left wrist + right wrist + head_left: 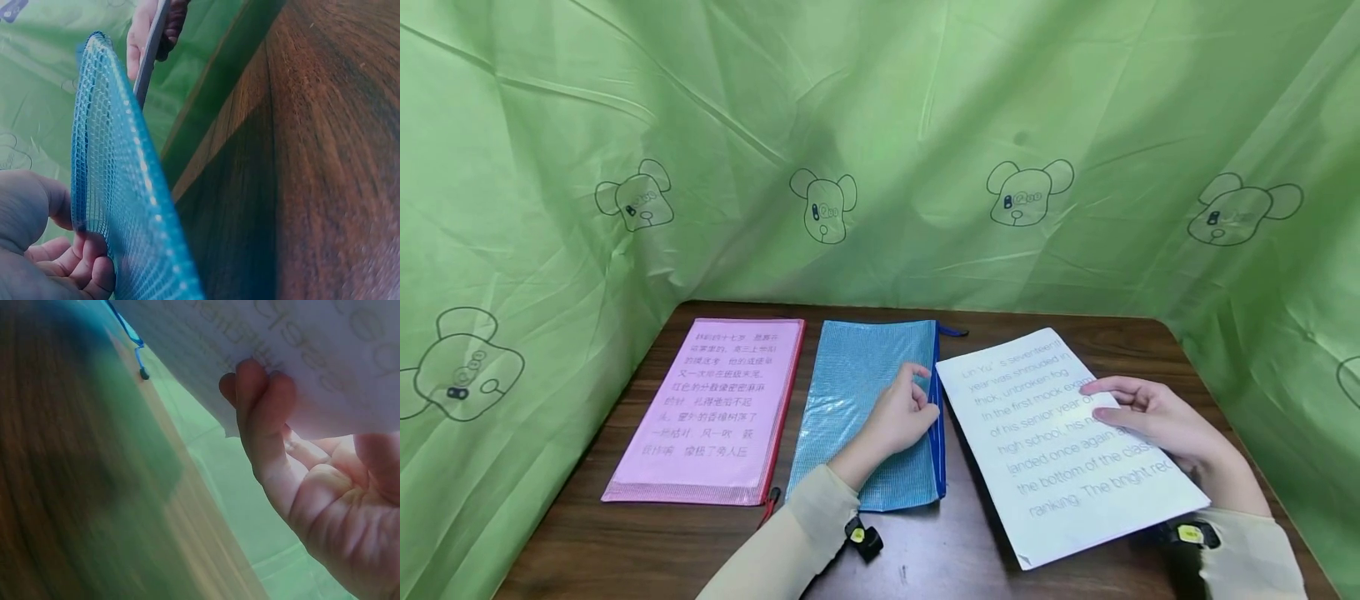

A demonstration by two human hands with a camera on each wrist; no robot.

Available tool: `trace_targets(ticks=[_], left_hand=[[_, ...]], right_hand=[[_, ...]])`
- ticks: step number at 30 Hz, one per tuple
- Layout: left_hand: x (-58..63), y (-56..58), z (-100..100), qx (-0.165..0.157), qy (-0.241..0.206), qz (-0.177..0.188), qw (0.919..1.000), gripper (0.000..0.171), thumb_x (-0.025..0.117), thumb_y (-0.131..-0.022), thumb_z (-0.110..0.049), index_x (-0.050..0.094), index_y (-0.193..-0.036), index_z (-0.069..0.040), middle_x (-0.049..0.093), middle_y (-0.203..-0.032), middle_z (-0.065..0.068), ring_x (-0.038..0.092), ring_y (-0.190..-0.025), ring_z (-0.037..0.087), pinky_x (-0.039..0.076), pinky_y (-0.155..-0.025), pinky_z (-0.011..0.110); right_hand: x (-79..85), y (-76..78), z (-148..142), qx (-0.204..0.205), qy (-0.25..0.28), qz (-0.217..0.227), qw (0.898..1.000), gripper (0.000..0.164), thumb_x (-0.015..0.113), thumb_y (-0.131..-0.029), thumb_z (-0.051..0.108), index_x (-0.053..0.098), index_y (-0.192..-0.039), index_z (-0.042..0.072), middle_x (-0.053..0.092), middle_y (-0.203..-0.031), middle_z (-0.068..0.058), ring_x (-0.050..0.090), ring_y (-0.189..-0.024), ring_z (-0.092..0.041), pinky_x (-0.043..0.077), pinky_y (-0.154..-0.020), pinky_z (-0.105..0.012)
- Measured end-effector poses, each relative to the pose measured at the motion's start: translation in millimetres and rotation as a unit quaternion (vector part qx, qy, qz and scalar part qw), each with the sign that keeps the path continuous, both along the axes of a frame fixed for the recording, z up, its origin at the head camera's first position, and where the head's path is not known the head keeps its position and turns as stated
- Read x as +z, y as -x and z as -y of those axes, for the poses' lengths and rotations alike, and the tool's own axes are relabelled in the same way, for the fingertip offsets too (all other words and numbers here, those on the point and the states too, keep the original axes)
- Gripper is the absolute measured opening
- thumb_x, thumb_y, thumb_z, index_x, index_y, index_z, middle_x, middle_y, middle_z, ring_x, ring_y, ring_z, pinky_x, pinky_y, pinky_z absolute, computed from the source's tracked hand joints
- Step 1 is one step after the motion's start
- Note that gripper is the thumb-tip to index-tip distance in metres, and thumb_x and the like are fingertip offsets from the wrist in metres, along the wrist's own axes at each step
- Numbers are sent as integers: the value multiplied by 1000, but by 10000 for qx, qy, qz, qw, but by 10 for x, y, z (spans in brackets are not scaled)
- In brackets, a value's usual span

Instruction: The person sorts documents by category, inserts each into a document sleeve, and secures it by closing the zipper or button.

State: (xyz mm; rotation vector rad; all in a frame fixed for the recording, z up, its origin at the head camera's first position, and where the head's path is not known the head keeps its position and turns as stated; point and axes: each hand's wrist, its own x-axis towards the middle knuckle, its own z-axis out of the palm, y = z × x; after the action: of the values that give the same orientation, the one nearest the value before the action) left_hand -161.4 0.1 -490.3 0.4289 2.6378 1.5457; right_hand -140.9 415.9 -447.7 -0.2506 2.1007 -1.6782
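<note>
A blue mesh zipper pouch lies in the middle of the table, its blue zipper edge facing right. My left hand is over that edge; in the left wrist view thumb and curled fingers pinch the pouch's raised upper layer, which bows up. To the right, my right hand grips a stack of white paper printed with large English text, thumb on top and other fingers bent against the underside. The paper is tilted above the table, its left corner close beside the pouch's zipper edge.
A pink zipper pouch with a sheet of Chinese text inside lies at the left, its red zipper pull near the front. The dark wooden table is bordered by a green curtain with bear drawings.
</note>
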Motion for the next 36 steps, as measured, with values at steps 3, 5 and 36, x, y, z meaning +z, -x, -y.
trace_targets(ticks=[3, 5, 36], left_hand=[[3, -1, -2, -40, 50, 31, 10000, 52, 71, -94, -7, 52, -142, -10, 65, -89, -2, 56, -60, 8, 48, -58, 26], [3, -4, -6, -90, 87, 43, 9999, 52, 71, -94, -6, 52, -142, -10, 65, -89, -2, 55, -60, 8, 48, -58, 26], [35, -67, -100, -79, 343, -43, 9994, 55, 74, -91, -6, 52, -141, -9, 63, -81, -5, 55, -61, 7, 47, -62, 26]], right_hand=[[-22, 13, 40, 11, 24, 15, 10000, 39, 65, -111, 12, 60, -149, 8, 79, -118, -21, 80, -91, -44, 64, -70, -57], [-34, 19, 70, 11, 49, 15, 10000, 40, 65, -111, 12, 59, -150, 6, 79, -118, -21, 80, -91, -45, 64, -70, -57], [160, 428, 743, -562, -378, -369, 9970, 49, 75, -105, 17, 59, -149, 3, 76, -114, -20, 81, -86, -38, 66, -69, -53]])
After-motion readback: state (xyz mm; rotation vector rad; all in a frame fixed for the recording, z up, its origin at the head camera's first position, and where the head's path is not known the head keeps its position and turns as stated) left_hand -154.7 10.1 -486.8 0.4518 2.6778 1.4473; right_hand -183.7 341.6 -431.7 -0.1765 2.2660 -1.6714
